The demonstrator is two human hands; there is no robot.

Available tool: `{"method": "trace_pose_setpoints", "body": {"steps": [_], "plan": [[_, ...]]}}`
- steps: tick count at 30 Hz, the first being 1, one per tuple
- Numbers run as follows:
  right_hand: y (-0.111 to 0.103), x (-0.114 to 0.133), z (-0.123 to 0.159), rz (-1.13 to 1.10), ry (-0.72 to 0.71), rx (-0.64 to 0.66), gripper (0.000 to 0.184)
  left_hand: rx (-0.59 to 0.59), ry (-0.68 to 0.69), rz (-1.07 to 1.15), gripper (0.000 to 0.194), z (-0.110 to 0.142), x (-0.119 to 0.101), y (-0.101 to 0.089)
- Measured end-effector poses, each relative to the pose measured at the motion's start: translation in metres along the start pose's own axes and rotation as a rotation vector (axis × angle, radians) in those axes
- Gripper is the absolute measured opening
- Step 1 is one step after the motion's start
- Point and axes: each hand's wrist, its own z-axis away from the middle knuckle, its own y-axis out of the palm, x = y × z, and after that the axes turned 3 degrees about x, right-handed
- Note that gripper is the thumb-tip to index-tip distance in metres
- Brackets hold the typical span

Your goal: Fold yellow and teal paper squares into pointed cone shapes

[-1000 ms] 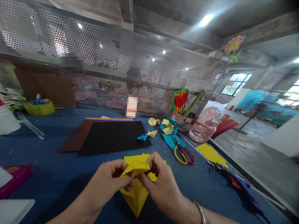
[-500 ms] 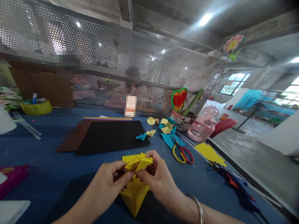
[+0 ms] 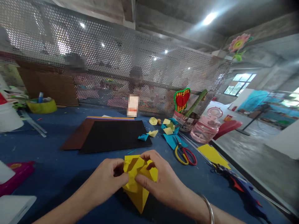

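Observation:
A folded piece of yellow paper (image 3: 137,194) with creased flaps hangs low in the middle, its pointed end downward. My left hand (image 3: 113,175) pinches its left edge between thumb and fingers. My right hand (image 3: 157,177) curls round the right side, thumb on the front face and fingers over the top flaps. The fingertips behind the paper are hidden. Beyond the hands lie a small blue folded piece (image 3: 143,137) and a pale yellow one (image 3: 153,133).
Black sheets (image 3: 114,137) lie over brown ones (image 3: 74,137). Scissors (image 3: 183,152), blue paper (image 3: 171,140), a yellow sheet (image 3: 213,155) and a glue gun (image 3: 240,186) are on the right. A pink bottle (image 3: 205,127) stands behind. A magenta object (image 3: 21,175) sits at left.
The raised yellow flaps have come down and spread flatter against the paper. My right hand's fingers have opened wider over it. The view has shifted slightly left.

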Motion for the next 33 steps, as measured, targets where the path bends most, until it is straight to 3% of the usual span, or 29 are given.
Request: {"method": "trace_pose_setpoints", "body": {"steps": [4, 9, 12, 15, 17, 20, 24, 33], "plan": [[-0.006, -0.005, -0.003, 0.211, -0.097, -0.047, 0.003, -0.056, 0.007, -0.105, 0.009, 0.002, 0.000, 0.000], [0.001, -0.011, -0.004, 0.125, 0.027, -0.045, 0.026, -0.217, 0.103, -0.167, 0.021, 0.007, -0.008, 0.004], [0.007, -0.009, -0.002, -0.006, 0.060, -0.102, 0.032, -0.160, 0.112, 0.041, 0.015, 0.008, -0.009, 0.009], [0.014, -0.006, 0.002, -0.115, 0.039, -0.144, 0.028, -0.023, 0.034, 0.294, 0.031, 0.006, -0.009, 0.014], [0.017, -0.004, 0.005, -0.140, 0.002, -0.104, 0.020, 0.026, 0.003, 0.382, 0.036, 0.005, -0.009, 0.014], [0.013, -0.002, 0.007, -0.118, -0.094, 0.001, 0.008, 0.031, 0.008, 0.398, 0.030, 0.004, -0.010, 0.009], [0.003, -0.006, 0.005, -0.033, -0.244, 0.078, 0.014, 0.029, -0.014, 0.419, 0.035, 0.004, -0.013, 0.000], [0.002, -0.016, -0.002, 0.087, -0.503, 0.115, 0.011, 0.077, -0.083, 0.461, 0.038, 0.004, -0.012, -0.003]]}}
